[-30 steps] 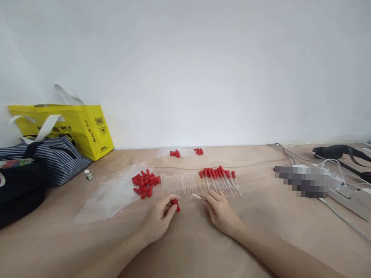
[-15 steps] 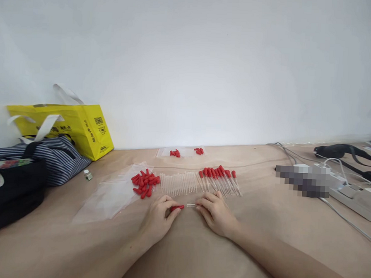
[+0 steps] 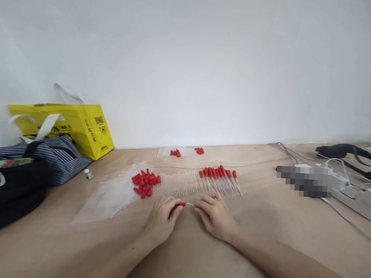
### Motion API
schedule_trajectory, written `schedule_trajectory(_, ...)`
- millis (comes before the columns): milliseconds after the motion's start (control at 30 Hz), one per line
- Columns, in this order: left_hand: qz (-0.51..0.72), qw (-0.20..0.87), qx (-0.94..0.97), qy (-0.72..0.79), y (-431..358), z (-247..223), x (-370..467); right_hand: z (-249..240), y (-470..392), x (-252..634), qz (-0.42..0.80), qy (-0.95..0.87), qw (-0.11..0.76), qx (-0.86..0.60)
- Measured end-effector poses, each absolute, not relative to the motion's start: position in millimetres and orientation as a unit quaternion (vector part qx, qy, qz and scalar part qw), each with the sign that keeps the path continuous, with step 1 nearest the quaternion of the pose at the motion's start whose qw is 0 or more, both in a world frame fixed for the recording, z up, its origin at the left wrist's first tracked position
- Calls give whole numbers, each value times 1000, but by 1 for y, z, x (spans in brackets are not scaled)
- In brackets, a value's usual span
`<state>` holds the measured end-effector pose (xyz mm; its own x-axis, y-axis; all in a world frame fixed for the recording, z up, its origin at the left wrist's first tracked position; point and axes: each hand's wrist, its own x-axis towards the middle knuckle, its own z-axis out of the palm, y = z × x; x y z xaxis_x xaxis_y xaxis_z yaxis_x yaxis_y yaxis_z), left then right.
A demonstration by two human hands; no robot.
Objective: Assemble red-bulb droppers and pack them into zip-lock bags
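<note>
Between thumb and fingers, my left hand [image 3: 164,219] pinches a red rubber bulb [image 3: 182,204]. My right hand [image 3: 214,215] grips a clear glass tube [image 3: 189,204], whose left end meets the bulb's open end. How far the tube sits inside the bulb is too small to tell. Beyond my left hand lies a pile of red bulbs [image 3: 145,181]. A row of bare clear tubes [image 3: 178,183] lies to its right, followed by several tubes with red bulbs on their ends [image 3: 222,178].
Flat plastic bags [image 3: 108,197] lie left of the pile, near a small bottle [image 3: 88,174]. Another bag [image 3: 163,152] with red bulbs is by the wall. Yellow, striped and black bags [image 3: 92,130] stand at left; a power strip [image 3: 356,202] and cables are at right.
The gap between the red bulb and the glass tube has closed; their ends now meet. My right hand has shifted slightly left.
</note>
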<state>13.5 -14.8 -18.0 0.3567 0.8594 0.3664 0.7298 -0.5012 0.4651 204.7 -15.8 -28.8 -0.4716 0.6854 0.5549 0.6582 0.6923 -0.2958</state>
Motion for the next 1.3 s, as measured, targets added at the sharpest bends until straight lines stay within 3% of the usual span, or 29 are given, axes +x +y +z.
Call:
schedule_trajectory(300, 281, 128, 828, 468, -17, -16, 15, -28, -16, 205, 39, -870, 341, -355)
schedule_trajectory(933, 263, 28, 884, 385, -27, -12, 17, -25, -13, 207, -8, -901, 306, -308)
schedule_trajectory(1300, 260, 33, 884, 387, -28, -10, 19, -22, -12, 206, -4, -913, 284, -293)
